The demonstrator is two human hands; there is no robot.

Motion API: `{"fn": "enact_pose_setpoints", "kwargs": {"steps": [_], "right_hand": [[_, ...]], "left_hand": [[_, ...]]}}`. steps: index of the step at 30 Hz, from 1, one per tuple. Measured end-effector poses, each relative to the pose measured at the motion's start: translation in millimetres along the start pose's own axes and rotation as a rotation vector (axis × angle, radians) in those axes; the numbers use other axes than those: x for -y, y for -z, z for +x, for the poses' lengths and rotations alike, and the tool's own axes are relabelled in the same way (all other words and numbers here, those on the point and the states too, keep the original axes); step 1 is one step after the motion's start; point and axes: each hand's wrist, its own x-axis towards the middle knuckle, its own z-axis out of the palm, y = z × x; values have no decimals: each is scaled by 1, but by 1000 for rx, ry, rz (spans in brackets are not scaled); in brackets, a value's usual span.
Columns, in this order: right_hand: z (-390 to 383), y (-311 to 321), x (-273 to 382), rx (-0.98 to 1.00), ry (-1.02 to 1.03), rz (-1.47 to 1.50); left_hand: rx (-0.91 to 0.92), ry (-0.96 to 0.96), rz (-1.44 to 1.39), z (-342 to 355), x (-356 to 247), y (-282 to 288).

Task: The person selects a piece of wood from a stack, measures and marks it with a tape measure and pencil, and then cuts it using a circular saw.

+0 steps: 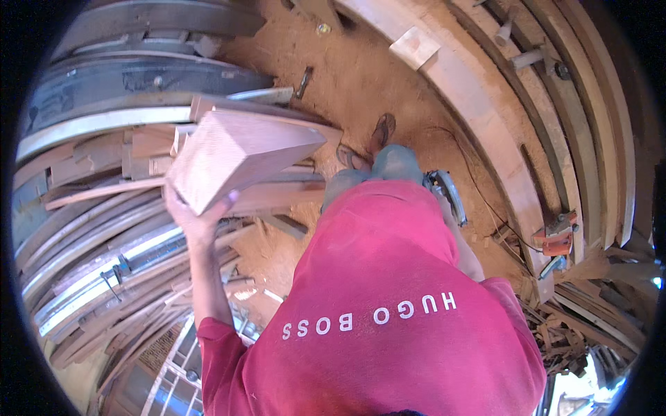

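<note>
My left hand (196,216) is raised at the left and grips the near end of a thick reddish wooden block (236,152) from below; the block points away toward the right. At my right hip, my right hand (444,202) is largely hidden behind my red shirt and holds a circular saw (444,188) with a grey guard. My sandalled feet (368,142) stand on the sawdust floor just ahead.
Stacks of planks and metal strips (104,229) fill the left side. Long wooden beams (485,118) run along the right, one carrying a small wood offcut (414,47). An orange tool (559,239) sits by the beams, above a heap of scraps (576,326). A thin cable (479,187) crosses the sawdust.
</note>
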Motion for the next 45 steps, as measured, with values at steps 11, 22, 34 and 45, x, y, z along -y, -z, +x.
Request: {"fn": "enact_pose_setpoints", "kwargs": {"steps": [11,22,34,45], "right_hand": [[6,2,11,-261,228,278],[-53,-46,22,-375,-133,351],[-158,-112,58,-1055,-757,1438],[-270,28,170,-1614,-473,1444]], "left_hand": [[-246,-514,-281,132,-171,73],[-234,-623,-501,333,-209,19],[57,-506,-985,493,-246,-73],[-274,-717,-638,451,-309,-146]]}}
